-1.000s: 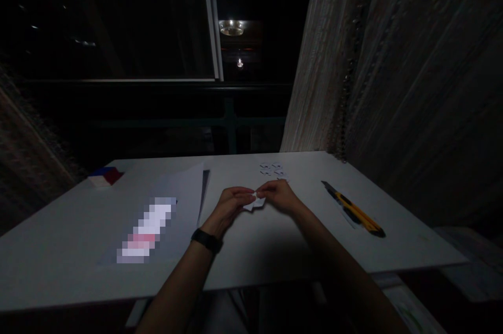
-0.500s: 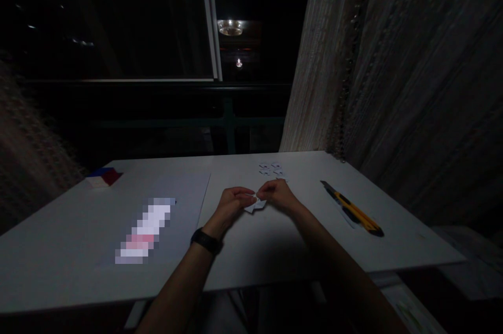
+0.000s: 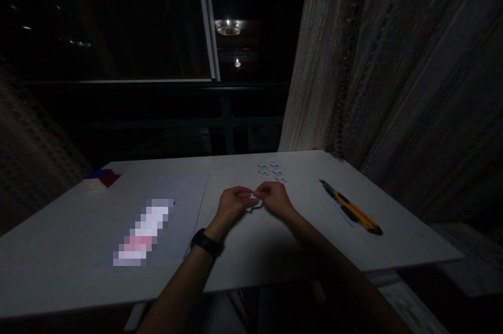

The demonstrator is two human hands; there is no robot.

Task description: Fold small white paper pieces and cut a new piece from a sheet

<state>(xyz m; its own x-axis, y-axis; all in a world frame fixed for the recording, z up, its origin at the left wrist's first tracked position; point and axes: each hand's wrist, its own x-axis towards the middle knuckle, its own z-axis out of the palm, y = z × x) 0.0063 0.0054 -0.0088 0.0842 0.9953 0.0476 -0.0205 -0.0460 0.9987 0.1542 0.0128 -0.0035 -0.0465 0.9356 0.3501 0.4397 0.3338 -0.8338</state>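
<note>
Over the middle of the white table [image 3: 275, 250], my left hand [image 3: 230, 207] and my right hand [image 3: 276, 199] pinch one small white paper piece [image 3: 253, 203] between them, fingertips almost touching. Both hands are closed on it, just above the tabletop. A black watch sits on my left wrist [image 3: 207, 243]. Several small folded paper pieces [image 3: 272, 169] lie in a cluster on the table just beyond my right hand.
A yellow and black utility knife [image 3: 351, 210] lies to the right. A white sheet [image 3: 157, 219] with a blurred patch covers the left side. A red, blue and white block [image 3: 100, 177] sits at the far left corner. A curtain [image 3: 393, 72] hangs right, a dark window behind.
My hands have drawn slightly closer together around the paper piece. The view has shifted a little; the things on the table have stayed in place.
</note>
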